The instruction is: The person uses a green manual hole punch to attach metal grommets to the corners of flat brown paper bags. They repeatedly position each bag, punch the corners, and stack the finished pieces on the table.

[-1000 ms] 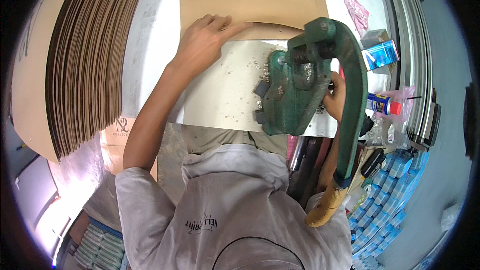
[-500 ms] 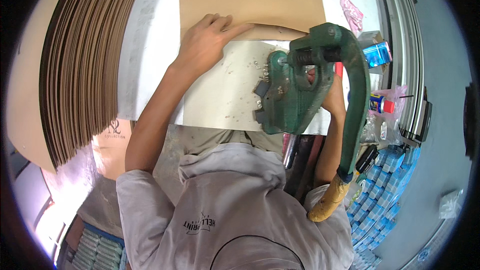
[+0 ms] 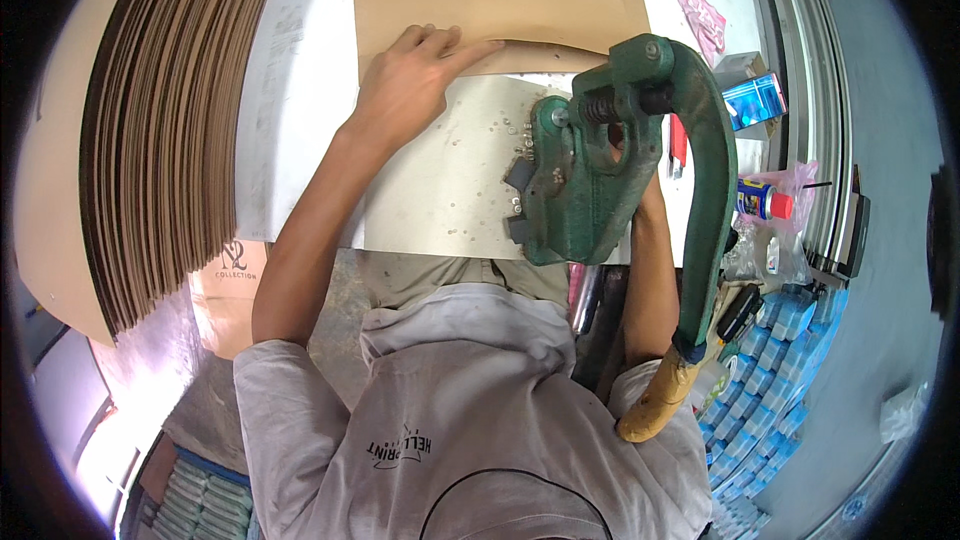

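Our left hand (image 3: 405, 85) rests unclenched on the kraft paper bag (image 3: 540, 5), beyond the green hand press (image 3: 585, 195); we cannot tell our mostly hidden right hand's (image 3: 616, 140) grip, and the lever (image 3: 716, 190) dropping could pinch it.

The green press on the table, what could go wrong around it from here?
The right hand, mostly hidden behind the green press, could get pinched if the curved lever moved. Small loose metal pieces lie beside the press and might scatter if knocked. The brown paper under the left hand gapes along its near edge, so it could crease or slip.
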`<state>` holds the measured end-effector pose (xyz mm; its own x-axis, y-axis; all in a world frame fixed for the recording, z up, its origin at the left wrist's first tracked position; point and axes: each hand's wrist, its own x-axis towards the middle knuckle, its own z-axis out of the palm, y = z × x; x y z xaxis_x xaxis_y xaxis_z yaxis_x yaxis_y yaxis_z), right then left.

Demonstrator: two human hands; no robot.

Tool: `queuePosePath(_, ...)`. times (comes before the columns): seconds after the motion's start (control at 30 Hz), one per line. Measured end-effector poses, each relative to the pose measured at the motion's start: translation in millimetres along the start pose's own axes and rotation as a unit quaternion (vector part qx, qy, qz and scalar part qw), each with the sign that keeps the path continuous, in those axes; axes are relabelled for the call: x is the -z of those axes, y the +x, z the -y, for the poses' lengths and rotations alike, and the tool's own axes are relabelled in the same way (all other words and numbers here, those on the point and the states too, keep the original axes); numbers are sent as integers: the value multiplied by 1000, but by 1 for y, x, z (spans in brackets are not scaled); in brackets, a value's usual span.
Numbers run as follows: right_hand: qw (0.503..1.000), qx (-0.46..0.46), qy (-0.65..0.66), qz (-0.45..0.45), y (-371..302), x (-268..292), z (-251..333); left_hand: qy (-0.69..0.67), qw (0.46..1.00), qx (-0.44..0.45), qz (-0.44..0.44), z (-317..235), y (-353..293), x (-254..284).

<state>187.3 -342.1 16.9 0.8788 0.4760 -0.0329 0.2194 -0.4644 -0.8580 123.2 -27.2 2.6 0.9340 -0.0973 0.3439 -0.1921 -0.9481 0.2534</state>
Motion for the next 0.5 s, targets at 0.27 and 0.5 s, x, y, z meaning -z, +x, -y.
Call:
queuePosePath(0.27,999,-5,28,45,14,-7,19,15,1000,-17,-11,-6,4,-1)
queuePosePath(0.5,939,-137,298,-100,11,4,20,-104,993,-9,-46,-50,15,-3)
